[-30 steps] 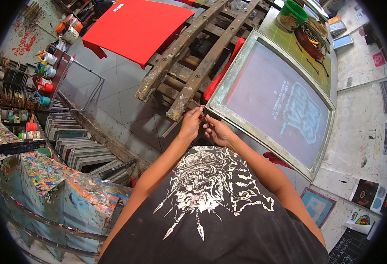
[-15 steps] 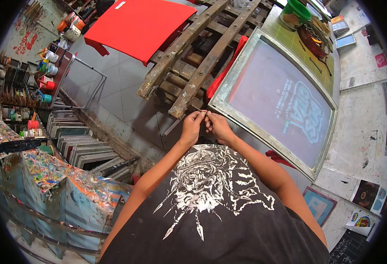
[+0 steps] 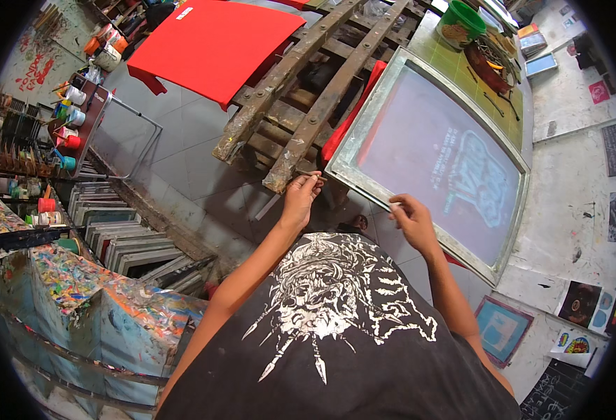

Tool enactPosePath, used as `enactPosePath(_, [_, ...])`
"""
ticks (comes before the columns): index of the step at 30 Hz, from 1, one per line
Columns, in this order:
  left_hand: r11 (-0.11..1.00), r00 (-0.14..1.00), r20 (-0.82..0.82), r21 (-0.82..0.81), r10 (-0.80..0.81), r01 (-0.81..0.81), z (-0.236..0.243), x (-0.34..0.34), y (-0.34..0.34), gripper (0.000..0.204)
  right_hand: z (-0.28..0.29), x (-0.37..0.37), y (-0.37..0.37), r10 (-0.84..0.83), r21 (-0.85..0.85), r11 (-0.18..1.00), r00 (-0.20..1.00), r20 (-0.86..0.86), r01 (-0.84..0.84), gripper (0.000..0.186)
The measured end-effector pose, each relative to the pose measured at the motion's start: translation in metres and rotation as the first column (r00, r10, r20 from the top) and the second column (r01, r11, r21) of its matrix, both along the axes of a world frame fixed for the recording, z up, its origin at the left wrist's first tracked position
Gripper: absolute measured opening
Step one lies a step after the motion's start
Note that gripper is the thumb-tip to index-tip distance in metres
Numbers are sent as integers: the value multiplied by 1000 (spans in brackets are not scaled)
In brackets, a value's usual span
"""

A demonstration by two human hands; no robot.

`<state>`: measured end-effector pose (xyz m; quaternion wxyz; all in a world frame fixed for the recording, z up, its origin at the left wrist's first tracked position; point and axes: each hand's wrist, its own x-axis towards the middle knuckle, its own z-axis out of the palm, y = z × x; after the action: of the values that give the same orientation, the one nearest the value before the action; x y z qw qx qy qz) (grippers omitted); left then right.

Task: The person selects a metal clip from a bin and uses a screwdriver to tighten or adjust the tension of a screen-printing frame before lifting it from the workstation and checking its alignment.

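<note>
The framed screen already lies over red cloth along its left edge. The right hand crosses its near edge, fingers half-curled, grip unclear. Beside the near-left corner, the left hand pinches a thin rod; whether that's finished, I can't tell.

Person wears black T-shirt, cloth slightly faded, softly creased. Large off-white print spreads across front: dense, sketchy linework, tangled curves forming skull-like figure, solid pale patches at its middle. Below figure, slim spear-shaped points fan outward, each with leaf-like tip. At right side, rib-like bars with jagged outlines, ending in knobbed, bone-like shape. Black ground shows through gaps in linework. Left forearm and right forearm uncovered; both hands ungloved.
</note>
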<state>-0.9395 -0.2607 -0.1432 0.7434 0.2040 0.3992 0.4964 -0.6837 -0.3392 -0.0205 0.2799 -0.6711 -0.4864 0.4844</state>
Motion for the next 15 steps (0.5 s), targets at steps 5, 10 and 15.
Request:
enactPosePath(5, [1000,1000,9,14,3,-3,-4,-2,1,14,-2,26,-21,-47,212,972,809,586,-98,48])
enactPosePath(10, [999,953,300,7,40,-44,16,7,0,12,-17,50,-39,-133,317,940,723,678,-124,51])
enactPosePath(15, [996,938,334,-20,91,-89,9,17,2,12,-46,161,-65,-459,506,860,537,707,68,51])
